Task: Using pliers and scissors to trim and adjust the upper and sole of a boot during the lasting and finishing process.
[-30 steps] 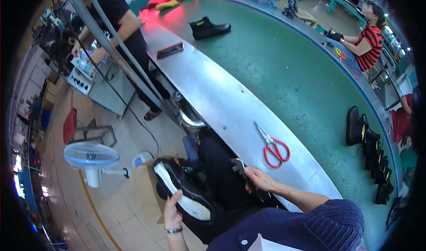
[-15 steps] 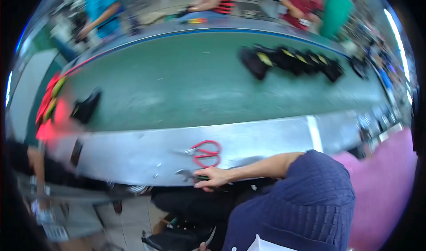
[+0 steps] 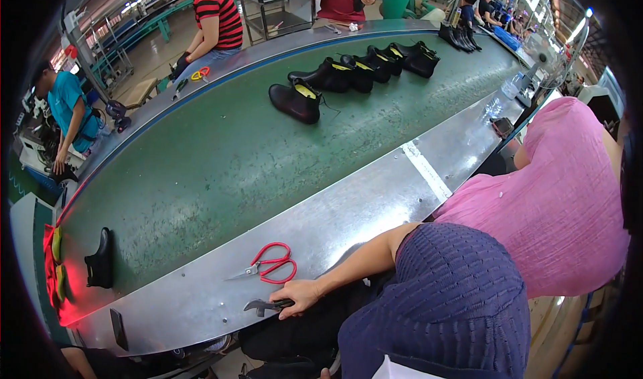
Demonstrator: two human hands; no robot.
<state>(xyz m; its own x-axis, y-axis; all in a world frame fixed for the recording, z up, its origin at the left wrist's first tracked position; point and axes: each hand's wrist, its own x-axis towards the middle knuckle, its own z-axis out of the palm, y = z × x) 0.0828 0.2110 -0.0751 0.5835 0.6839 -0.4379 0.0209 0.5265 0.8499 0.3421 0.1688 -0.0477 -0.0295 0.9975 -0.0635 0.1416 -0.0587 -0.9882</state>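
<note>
My right hand (image 3: 300, 297) is closed round the dark handles of lasting pliers (image 3: 258, 306) at the near edge of the metal ledge. Their curved jaw and hammer knob point left. Just beyond them lie thread snips or scissors (image 3: 276, 263) with red loop handles, not touched by the hand. Only a fingertip of my left hand (image 3: 325, 373) shows at the lower edge, beside a dark object (image 3: 284, 367) at my lap that I cannot make out. The rest of that hand is out of sight.
Black ankle boots (image 3: 298, 103) stand in a row across the green conveyor belt (image 3: 201, 178). One boot (image 3: 100, 262) is at its left end, near red cloth (image 3: 49, 258). A phone (image 3: 118, 329) lies on the ledge. A person in pink (image 3: 562, 198) sits close on my right; others work opposite.
The view has swung right, so things sit lower left. The pliers stay in my right hand. The red-handled scissors stay on the ledge.
</note>
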